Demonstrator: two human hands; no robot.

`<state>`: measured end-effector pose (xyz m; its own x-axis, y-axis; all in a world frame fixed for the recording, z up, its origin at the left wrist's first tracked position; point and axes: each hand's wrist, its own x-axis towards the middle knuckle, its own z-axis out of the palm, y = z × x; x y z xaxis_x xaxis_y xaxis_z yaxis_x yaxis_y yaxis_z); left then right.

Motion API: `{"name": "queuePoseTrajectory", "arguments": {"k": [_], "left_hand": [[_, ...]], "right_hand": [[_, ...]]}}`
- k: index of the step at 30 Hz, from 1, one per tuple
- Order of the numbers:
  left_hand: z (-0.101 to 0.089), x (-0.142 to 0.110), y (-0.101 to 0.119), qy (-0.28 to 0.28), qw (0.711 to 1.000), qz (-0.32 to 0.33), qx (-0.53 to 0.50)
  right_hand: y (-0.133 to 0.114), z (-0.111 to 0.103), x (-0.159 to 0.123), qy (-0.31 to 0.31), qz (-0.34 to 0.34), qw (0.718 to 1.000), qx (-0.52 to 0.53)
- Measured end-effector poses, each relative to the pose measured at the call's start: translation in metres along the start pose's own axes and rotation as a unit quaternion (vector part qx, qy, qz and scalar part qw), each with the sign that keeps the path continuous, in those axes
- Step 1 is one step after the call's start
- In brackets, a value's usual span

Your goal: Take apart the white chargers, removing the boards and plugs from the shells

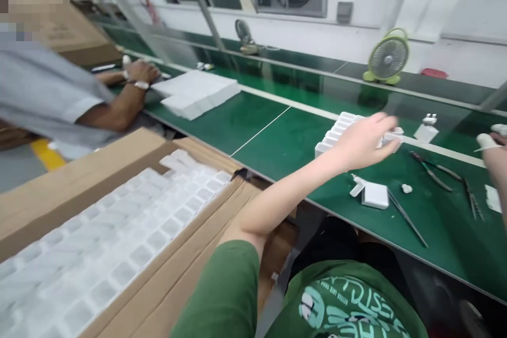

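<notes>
My left hand (370, 140) reaches over a white ridged plastic tray (332, 134), its fingers and thumb bent around the right end. The fingertips are slightly blurred. At the right edge my right hand (497, 161) is partly cut off, with white covers on its fingertips; whether it holds anything does not show. Below the tray lie a flat white square block (375, 195), a small white piece (358, 186) and metal tweezers (407, 219). A white plug adapter (426, 131) with prongs lies between the hands. Pliers (431, 171) and a second dark tool (471, 198) rest near my right hand.
An open cardboard box (130, 163) with rows of white trays (158, 222) stands at my left. Further along the green bench (269, 140) are stacked white boxes (198, 90) and a co-worker's hands (140, 71). A green fan (388, 57) stands at the back.
</notes>
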<state>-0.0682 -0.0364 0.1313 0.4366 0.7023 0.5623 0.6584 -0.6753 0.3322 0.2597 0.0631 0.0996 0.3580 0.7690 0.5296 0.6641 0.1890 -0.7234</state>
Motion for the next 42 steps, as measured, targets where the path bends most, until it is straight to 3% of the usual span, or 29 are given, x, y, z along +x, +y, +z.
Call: {"name": "queuePoseTrajectory", "arguments": {"k": [2, 5, 7, 11, 14, 17, 19, 22, 27, 30, 34, 37, 42], "left_hand": [[0.006, -0.003, -0.017, -0.082, 0.994, -0.047, 0.058], [0.021, -0.019, -0.029, -0.12, 0.99, -0.031, 0.069], [0.029, -0.031, -0.03, -0.135, 0.988, -0.026, 0.071], [0.035, -0.043, -0.033, -0.104, 0.989, -0.061, 0.09], [0.036, -0.032, -0.035, -0.07, 0.99, -0.084, 0.088], [0.036, -0.018, -0.026, -0.092, 0.99, -0.075, 0.076], [0.038, -0.016, -0.017, -0.165, 0.984, -0.045, 0.058], [0.046, -0.028, -0.006, -0.277, 0.961, 0.003, 0.017], [0.06, -0.05, -0.001, -0.323, 0.945, -0.004, 0.05], [0.057, -0.044, 0.002, -0.302, 0.953, -0.036, 0.003], [0.059, -0.018, 0.013, -0.202, 0.965, -0.064, -0.155], [0.079, -0.002, 0.019, -0.139, 0.958, -0.022, -0.248], [0.119, -0.007, 0.014, -0.055, 0.962, 0.009, -0.266]], "right_hand": [[0.014, -0.009, -0.01, -0.018, -0.015, 1.0, 0.02], [0.028, -0.005, -0.042, -0.048, -0.062, 0.997, 0.015], [0.029, 0.0, -0.067, -0.113, -0.102, 0.988, 0.003], [0.014, 0.006, -0.106, -0.334, -0.196, 0.922, -0.008], [0.001, 0.01, -0.124, -0.417, -0.255, 0.868, -0.088], [-0.004, 0.014, -0.131, -0.436, -0.282, 0.839, -0.162], [-0.004, 0.014, -0.13, -0.433, -0.283, 0.838, -0.173], [-0.001, 0.011, -0.123, -0.417, -0.282, 0.842, -0.196], [0.004, 0.008, -0.117, -0.381, -0.284, 0.851, -0.224], [0.001, 0.006, -0.117, -0.376, -0.287, 0.856, -0.208], [-0.012, -0.006, -0.114, -0.324, -0.208, 0.923, 0.008], [-0.021, -0.016, -0.113, -0.308, -0.102, 0.934, 0.149], [-0.027, -0.015, -0.114, -0.336, 0.012, 0.928, 0.16]]}}
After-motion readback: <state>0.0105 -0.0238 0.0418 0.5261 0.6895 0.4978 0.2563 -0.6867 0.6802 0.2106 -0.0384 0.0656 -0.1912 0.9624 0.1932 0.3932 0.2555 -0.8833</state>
